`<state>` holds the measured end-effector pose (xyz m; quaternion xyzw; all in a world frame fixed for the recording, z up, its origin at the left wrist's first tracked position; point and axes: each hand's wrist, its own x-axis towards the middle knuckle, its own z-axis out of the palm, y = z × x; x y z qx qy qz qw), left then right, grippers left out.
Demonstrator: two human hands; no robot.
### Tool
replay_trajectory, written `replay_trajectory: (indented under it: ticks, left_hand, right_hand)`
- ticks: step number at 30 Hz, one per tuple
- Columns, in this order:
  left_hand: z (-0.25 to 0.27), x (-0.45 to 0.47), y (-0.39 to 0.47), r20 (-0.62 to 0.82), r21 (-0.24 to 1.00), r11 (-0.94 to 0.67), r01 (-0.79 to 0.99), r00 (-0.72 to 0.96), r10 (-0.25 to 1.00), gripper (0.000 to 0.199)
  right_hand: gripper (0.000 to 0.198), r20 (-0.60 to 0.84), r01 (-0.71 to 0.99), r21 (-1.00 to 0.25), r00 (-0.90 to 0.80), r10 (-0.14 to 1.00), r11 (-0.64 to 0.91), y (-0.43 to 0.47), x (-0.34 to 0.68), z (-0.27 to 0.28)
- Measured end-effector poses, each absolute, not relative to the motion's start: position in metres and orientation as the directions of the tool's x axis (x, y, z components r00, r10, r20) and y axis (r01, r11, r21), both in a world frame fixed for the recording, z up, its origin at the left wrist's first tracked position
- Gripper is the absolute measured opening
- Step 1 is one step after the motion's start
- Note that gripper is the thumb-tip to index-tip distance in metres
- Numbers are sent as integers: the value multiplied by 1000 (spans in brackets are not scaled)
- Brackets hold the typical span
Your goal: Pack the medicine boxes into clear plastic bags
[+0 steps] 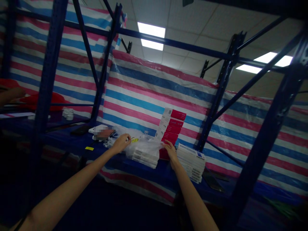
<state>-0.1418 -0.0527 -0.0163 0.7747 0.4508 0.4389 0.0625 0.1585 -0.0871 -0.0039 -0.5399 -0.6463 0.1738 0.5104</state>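
Note:
Both hands are at a clear plastic bag (146,144) that lies over a stack of flat white boxes (145,157). My left hand (121,143) pinches the bag's left side, fingers closed. On the other side my right hand (170,150) has its fingertips closed on the bag's right edge. Just behind that hand rises a tall stack of red and white boxes (172,126). To the right of my right wrist stands a pile of white boxes (191,162) with barcodes on their ends. A yellow label (135,140) shows by my left fingers.
Dark blue rack posts (267,131) and braces frame the shelf (110,157). A phone-like dark slab (213,181) lies at right. White bottles (68,114) and a yellow sticker (89,148) are on the left. Another person's hand (13,93) is near red cloth (48,101). Striped sheeting (149,86) hangs behind.

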Motion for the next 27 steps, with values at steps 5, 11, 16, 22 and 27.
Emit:
replay_trajectory:
  ticks: [5, 11, 16, 22, 27]
  left_hand:
    - [1, -119, -63, 665, 390, -651, 651, 290, 688, 19]
    - [-1, -135, -74, 637, 125, -485, 866, 304, 708, 19]
    - [-3, -114, -101, 757, -26, -531, 847, 364, 543, 17]
    - [-21, -95, -114, 692, -39, -785, 619, 583, 425, 25]
    - [-49, -122, -107, 526, -244, -615, 750, 635, 565, 26]
  right_hand:
    - [33, 557, 789, -473, -78, 827, 393, -99, 134, 3]
    - [24, 688, 930, -300, 57, 723, 213, -126, 144, 4]
    - [55, 856, 964, -113, -28, 517, 240, -152, 121, 16]
    - [33, 531, 784, 378, -619, 578, 492, -144, 57, 21]
    - [29, 439, 799, 503, -565, 698, 330, -132, 62, -14]
